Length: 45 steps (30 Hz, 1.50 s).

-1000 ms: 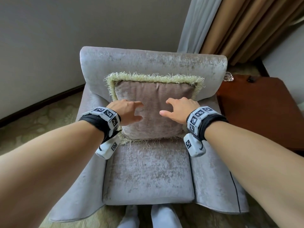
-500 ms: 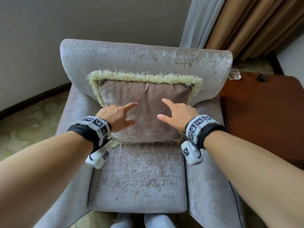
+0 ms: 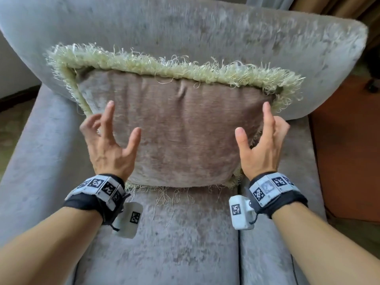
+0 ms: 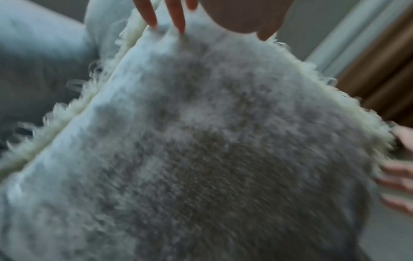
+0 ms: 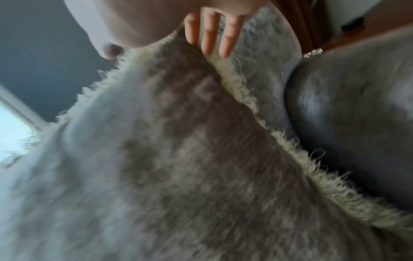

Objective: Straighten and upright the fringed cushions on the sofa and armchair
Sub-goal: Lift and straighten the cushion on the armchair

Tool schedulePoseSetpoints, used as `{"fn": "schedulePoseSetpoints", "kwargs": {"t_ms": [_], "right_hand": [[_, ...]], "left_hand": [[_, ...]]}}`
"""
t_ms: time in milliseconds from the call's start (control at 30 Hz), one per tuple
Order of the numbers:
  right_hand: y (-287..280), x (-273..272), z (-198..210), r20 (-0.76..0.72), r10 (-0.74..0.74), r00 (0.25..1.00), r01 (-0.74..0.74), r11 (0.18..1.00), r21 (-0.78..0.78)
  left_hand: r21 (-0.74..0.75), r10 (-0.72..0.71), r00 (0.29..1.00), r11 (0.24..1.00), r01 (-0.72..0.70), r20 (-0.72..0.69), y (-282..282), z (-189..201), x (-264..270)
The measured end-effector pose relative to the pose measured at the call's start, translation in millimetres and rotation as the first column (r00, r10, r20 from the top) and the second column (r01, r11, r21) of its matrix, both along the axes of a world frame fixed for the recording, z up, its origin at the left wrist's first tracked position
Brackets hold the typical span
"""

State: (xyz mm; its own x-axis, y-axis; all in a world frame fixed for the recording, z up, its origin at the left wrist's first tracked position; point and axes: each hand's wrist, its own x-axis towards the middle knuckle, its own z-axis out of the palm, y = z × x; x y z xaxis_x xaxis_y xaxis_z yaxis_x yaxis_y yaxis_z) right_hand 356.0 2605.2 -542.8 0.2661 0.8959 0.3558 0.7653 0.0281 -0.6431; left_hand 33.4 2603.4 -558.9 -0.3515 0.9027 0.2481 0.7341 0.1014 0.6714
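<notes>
A mauve cushion (image 3: 185,130) with pale green fringe leans upright against the back of the grey velvet armchair (image 3: 185,23). My left hand (image 3: 115,140) is at the cushion's left side with fingers spread, and its fingertips (image 4: 176,19) touch the fringed edge. My right hand (image 3: 259,142) mirrors it at the right side, its fingers (image 5: 210,35) lying fairly straight on the fringe there. Neither hand closes round the fabric. Up close in both wrist views the cushion (image 4: 201,141) (image 5: 178,159) is blurred. No sofa is in view.
A reddish-brown wooden side table (image 3: 345,151) stands close against the armchair's right arm. Tan curtains (image 3: 308,5) hang behind at the top right. Patterned carpet (image 3: 12,124) shows at the left. The seat cushion (image 3: 174,233) lies in front of the fringed cushion.
My hands have slid apart from the middle of the cushion's front to its left and right sides, fingers spreading. The head view has moved much closer to the armchair.
</notes>
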Motion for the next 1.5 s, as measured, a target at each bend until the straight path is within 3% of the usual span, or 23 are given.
{"fn": "schedulePoseSetpoints", "kwargs": {"t_ms": [167, 367, 533, 700, 800, 933, 1167, 1300, 1500], "right_hand": [[14.6, -0.6, -56.0, -0.123, -0.018, 0.992, 0.018, 1.0, -0.004], [18.8, -5.4, -100.4, -0.211, 0.05, 0.976, -0.034, 0.996, 0.078], [14.9, -12.4, -110.3, -0.239, 0.086, 0.967, -0.059, 0.991, 0.117], [14.9, -23.5, -89.4, -0.251, 0.15, 0.956, -0.096, 0.972, 0.216], [8.3, -28.6, -65.9, -0.235, 0.155, 0.96, -0.104, 0.971, 0.217], [8.5, -38.3, -13.6, -0.118, 0.196, 0.973, -0.165, 0.959, 0.229], [50.0, -57.2, 78.2, 0.122, 0.368, 0.922, -0.377, 0.925, 0.053], [67.6, -58.2, 79.3, 0.166, 0.383, 0.909, -0.384, 0.923, -0.029], [71.1, -47.6, 34.6, 0.154, 0.339, 0.928, -0.337, 0.941, -0.035]], "left_hand": [[0.018, 0.072, 0.962, 0.997, -0.08, 0.263, 12.7, -48.1, -6.3], [0.113, -0.066, 0.941, 0.993, 0.03, 0.332, 28.7, -85.3, -20.4], [0.088, -0.036, 0.935, 0.996, 0.005, 0.353, 31.8, -89.0, -15.1], [0.162, -0.061, 0.916, 0.987, -0.005, 0.397, 19.0, -79.3, -10.4], [0.121, -0.021, 0.892, 0.992, -0.038, 0.452, 2.6, -64.1, -4.0], [0.037, 0.081, 0.842, 0.992, -0.119, 0.534, -19.6, -50.5, -0.9], [-0.133, 0.308, 0.704, 0.947, -0.294, 0.64, -43.7, -49.8, 18.3], [-0.213, 0.387, 0.656, 0.919, -0.332, 0.648, -36.4, -56.7, 39.7], [-0.244, 0.436, 0.625, 0.895, -0.372, 0.647, -17.9, -93.8, 47.4]]}}
